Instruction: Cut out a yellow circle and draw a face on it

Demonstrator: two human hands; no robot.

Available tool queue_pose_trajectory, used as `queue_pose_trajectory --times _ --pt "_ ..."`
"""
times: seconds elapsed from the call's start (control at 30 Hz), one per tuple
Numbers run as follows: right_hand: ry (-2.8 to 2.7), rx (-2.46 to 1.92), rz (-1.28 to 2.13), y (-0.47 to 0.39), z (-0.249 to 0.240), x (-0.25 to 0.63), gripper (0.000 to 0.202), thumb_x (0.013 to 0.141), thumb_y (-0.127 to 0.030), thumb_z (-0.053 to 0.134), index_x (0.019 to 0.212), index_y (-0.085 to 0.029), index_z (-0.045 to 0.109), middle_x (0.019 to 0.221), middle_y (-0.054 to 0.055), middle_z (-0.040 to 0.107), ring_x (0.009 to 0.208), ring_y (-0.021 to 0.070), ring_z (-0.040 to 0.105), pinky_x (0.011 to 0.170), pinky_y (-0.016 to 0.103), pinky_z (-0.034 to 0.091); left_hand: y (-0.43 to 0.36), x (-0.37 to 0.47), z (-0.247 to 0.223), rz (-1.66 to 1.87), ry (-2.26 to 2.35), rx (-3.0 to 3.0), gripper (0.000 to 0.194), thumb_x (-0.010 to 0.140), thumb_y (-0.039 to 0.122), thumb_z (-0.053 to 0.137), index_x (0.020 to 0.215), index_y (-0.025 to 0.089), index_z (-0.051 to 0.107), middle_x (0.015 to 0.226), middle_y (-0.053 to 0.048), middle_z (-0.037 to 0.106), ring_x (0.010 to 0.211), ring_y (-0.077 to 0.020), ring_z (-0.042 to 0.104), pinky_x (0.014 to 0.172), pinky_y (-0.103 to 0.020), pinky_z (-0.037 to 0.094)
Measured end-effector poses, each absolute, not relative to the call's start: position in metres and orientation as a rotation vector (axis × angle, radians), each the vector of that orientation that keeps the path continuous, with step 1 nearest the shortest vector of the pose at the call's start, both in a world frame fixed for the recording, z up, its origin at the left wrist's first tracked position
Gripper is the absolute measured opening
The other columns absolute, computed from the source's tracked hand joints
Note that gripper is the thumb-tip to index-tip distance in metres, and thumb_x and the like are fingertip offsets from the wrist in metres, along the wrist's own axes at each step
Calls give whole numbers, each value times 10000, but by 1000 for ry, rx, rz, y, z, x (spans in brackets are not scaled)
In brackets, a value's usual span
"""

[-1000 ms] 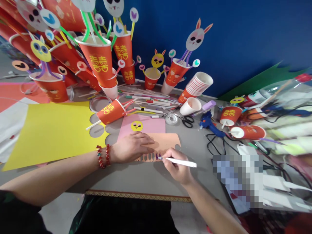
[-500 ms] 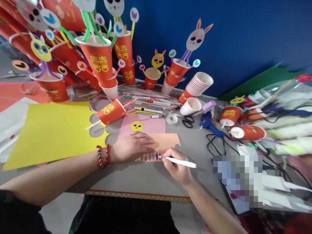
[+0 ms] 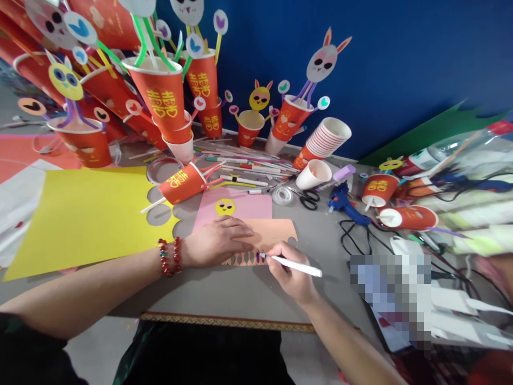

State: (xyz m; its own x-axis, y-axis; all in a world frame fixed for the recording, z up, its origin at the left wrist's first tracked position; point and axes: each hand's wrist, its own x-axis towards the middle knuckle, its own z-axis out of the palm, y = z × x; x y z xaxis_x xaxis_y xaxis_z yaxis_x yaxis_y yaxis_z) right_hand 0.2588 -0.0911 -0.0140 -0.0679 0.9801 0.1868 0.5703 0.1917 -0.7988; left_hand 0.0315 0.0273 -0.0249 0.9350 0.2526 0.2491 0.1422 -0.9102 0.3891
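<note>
My left hand lies flat with fingers stretched over an orange sheet of paper that has a row of small cut-outs along its near edge. In my right hand is a white marker, pinched near its tip. The tip touches the orange sheet beside dark purple marks, just right of the cut-outs. Beyond my left hand a round yellow face cut-out rests on a pink sheet, which the orange sheet partly overlaps.
Left lies a yellow sheet with round holes. A tipped red cup, scissors, clear tape and a blue glue gun lie behind. Stacked cups and several decorated cup figures stand along the back. A phone is at right.
Hardly anything differs. The marker has shifted very slightly at the purple marks, while my left hand stays still on the paper.
</note>
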Motion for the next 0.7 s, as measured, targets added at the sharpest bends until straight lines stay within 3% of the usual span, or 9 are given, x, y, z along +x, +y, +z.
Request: queue_pose_trajectory --times 0.7 --pt "-1573 -1439 755 -97 -18 263 135 894 -173 550 769 -223 555 586 -47 552 477 113 468 477 234 358 27 31 -22 422 282 2711 365 930 118 545 1233 272 678 1365 -55 633 1275 -268 543 1059 -419 423"
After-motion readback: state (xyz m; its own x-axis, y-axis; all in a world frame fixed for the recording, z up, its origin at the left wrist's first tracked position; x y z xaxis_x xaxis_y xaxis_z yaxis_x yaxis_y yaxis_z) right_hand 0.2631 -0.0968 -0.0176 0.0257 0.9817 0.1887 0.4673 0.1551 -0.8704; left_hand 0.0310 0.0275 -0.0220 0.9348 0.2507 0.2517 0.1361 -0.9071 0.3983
